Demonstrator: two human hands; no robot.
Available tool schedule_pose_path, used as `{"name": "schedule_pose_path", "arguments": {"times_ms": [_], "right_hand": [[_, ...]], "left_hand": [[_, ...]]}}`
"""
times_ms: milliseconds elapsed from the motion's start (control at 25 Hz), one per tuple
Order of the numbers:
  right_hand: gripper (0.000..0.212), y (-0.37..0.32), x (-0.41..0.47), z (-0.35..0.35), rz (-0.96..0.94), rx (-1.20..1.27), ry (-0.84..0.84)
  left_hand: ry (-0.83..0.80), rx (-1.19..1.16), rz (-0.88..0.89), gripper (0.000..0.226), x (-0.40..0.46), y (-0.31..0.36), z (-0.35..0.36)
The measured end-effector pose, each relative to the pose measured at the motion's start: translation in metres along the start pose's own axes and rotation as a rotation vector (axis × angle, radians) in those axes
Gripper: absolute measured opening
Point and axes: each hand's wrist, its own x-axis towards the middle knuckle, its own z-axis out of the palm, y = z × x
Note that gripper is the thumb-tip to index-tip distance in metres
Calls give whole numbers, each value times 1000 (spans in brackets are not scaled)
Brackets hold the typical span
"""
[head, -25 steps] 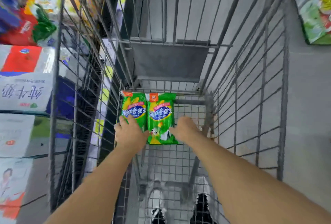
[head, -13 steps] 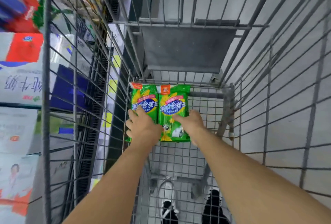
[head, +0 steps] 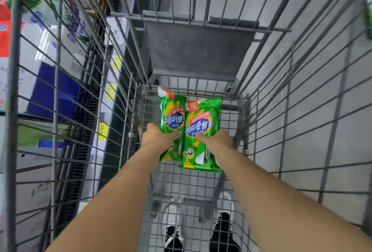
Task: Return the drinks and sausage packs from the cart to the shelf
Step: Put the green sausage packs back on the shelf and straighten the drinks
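My left hand (head: 159, 137) clamped on one green sausage pack (head: 172, 118), right hand (head: 216, 141) gripping the other pack (head: 201, 124), both inside the wire cart (head: 191, 183)

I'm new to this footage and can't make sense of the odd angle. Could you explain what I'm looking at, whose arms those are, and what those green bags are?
No machine here: the camera sits on a person's head and looks down, so the two bare arms are their own. They reach into a wire shopping cart. The left hand grips one green sausage pack; the right hand grips a second green pack beside it. Both packs are near the cart's far end. Through the mesh floor you see the person's shoes. Store shelves with boxed goods run along the left.
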Motion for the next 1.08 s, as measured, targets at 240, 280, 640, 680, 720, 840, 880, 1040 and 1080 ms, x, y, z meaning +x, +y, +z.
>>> {"name": "schedule_pose_path", "arguments": {"times_ms": [240,280,640,680,720,840,880,1040,1080], "right_hand": [[66,-3,-3,-3,-50,-65,-12],[66,-4,-3,-3,-46,-70,1],[56,1,2,-2,-38,-55,18],[59,3,2,-1,-25,-51,19],[62,3,2,-1,-24,-52,22],[65,0,2,-1,-34,-75,35],[64,-1,2,-2,-39,-75,39],[58,-1,2,-6,-48,-52,35],[58,0,3,-6,-53,-50,36]], "left_hand": [[-96,-76,-22,52,-2,-4,-17],[-128,-142,-54,49,-3,-7,-17],[-3,-82,-38,37,-4,-18,-5],[13,-85,-36,36,-3,-21,-5],[27,-96,-27,35,-3,-24,-5],[32,-154,-51,33,-3,-32,-4],[20,-180,-67,34,-3,-34,-4],[-62,-348,-111,80,-3,-37,-2],[-99,-393,-117,89,-4,-36,0]]}}
